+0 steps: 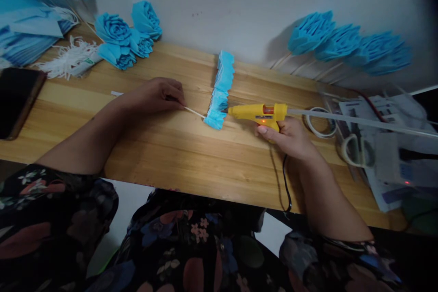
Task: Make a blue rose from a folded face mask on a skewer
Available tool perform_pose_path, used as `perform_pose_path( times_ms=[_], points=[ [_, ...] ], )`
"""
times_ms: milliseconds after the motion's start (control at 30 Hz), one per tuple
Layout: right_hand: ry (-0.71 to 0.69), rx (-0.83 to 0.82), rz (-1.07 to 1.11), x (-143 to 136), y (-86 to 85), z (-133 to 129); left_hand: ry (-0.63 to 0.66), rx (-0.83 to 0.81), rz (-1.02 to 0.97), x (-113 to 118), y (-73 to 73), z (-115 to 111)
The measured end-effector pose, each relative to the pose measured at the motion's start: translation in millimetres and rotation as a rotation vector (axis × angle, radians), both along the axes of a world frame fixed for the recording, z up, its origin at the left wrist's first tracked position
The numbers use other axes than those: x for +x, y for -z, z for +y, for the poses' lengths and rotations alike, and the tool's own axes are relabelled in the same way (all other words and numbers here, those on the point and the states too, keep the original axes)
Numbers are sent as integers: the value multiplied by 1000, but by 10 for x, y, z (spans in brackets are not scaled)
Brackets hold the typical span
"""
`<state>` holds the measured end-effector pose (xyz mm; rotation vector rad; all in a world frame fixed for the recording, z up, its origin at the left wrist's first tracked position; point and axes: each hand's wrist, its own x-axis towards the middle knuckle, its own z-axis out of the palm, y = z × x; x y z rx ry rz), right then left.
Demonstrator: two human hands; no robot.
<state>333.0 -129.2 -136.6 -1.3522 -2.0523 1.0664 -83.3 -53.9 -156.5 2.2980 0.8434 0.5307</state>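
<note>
My left hand (167, 95) pinches a thin pale stick (194, 112), whose far end meets the lower end of a pleated blue strip (222, 84). The strip lies lengthwise away from me on the wooden table. My right hand (285, 136) is wrapped round the handle of a yellow glue gun (258, 111) with a small orange light lit. The gun's nozzle points left and is at the strip's right edge; whether it touches cannot be made out. A long translucent glue stick (342, 119) extends from the gun's back.
Blue folded flowers (114, 29) stand at the back left and more (313, 32) at the back right. White cords (73, 57), blue masks (27, 27) and a phone (18, 100) lie left. Tape (320, 123), scissors (357, 151) and a wooden table (191, 159) are also visible.
</note>
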Motion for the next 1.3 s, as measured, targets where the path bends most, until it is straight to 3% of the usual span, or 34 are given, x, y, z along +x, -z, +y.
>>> perform_pose_path(
  times_ms=[800,1300],
  points=[
    [-28,20,0,-217,151,-39,-1,-15,-16,-14,24,13],
    [-99,48,-1,-97,64,5,21,-26,37,14,-57,-23]
  ],
)
